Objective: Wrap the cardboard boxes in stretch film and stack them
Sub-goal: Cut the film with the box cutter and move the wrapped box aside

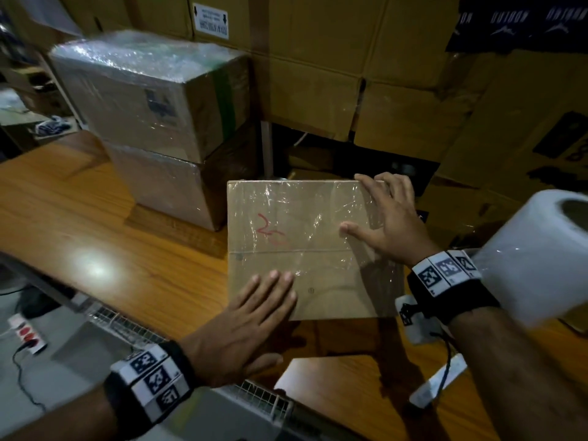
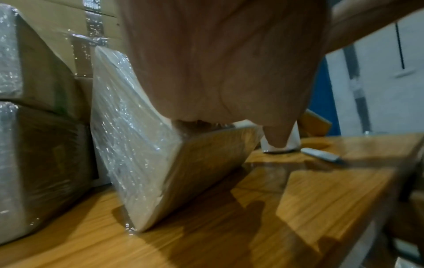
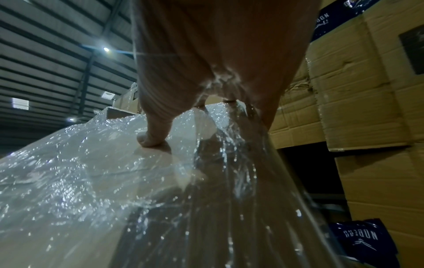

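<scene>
Head view: both flat, open hands, left hand (image 1: 245,326) and right hand (image 1: 386,224), smooth film onto the box (image 1: 296,246); next, I judge, stacking it on the wrapped boxes (image 1: 152,122).

Left hand (image 2: 220,72) presses on the film-wrapped box (image 2: 142,145) on the table (image 2: 321,208)

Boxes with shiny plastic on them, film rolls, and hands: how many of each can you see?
Film-wrapped boxes: 3, one under the hands, two stacked
Film rolls: 1
Hands: 2, left, right
Total: 6
</scene>
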The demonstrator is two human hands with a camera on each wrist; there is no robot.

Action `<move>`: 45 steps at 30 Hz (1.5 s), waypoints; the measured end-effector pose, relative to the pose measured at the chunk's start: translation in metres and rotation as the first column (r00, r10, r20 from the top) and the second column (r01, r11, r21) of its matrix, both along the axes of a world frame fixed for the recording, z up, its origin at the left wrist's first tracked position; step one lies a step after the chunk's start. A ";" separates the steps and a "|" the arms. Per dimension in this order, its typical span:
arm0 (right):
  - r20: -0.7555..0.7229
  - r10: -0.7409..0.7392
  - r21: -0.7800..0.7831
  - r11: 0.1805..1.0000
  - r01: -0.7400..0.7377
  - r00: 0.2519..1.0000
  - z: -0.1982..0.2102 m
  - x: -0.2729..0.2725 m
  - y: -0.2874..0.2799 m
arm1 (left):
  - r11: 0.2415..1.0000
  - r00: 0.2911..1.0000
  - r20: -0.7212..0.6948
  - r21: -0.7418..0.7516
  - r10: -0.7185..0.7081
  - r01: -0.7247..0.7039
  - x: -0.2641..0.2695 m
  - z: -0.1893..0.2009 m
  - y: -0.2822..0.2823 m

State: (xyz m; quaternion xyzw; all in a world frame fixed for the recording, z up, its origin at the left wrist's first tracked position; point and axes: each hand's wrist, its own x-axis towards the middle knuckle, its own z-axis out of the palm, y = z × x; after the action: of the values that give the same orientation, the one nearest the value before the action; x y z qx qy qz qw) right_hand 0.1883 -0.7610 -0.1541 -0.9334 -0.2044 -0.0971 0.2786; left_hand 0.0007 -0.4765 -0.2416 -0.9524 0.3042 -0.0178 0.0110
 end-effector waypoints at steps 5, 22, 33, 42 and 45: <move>-0.029 0.047 0.004 0.999 -0.047 0.998 0.005 0.002 -0.009 | 0.956 0.967 0.158 -0.246 0.202 -0.160 0.043 0.047 0.004; -0.002 0.088 0.039 0.995 -0.088 0.996 0.009 0.007 -0.017 | 0.975 0.990 0.095 -0.205 0.102 -0.081 0.036 0.037 -0.043; -0.015 0.081 0.044 0.996 -0.081 0.997 0.012 0.005 -0.018 | 0.999 1.000 0.025 -0.047 -0.003 0.004 0.020 -0.019 -0.060; -0.004 0.081 0.039 0.996 -0.081 0.997 0.009 0.010 -0.016 | 0.935 0.904 0.254 -0.181 0.344 -0.304 0.105 0.036 -0.030; -0.008 0.073 0.034 0.997 -0.073 0.997 0.008 0.012 -0.016 | 0.964 0.931 0.254 -0.113 0.263 -0.242 0.074 0.006 -0.028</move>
State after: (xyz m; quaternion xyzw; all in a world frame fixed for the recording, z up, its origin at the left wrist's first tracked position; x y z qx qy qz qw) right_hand 0.2003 -0.7765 -0.1463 -0.9210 -0.2353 -0.0858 0.2986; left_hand 0.0749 -0.5046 -0.2359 -0.9721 0.1740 -0.1565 0.0161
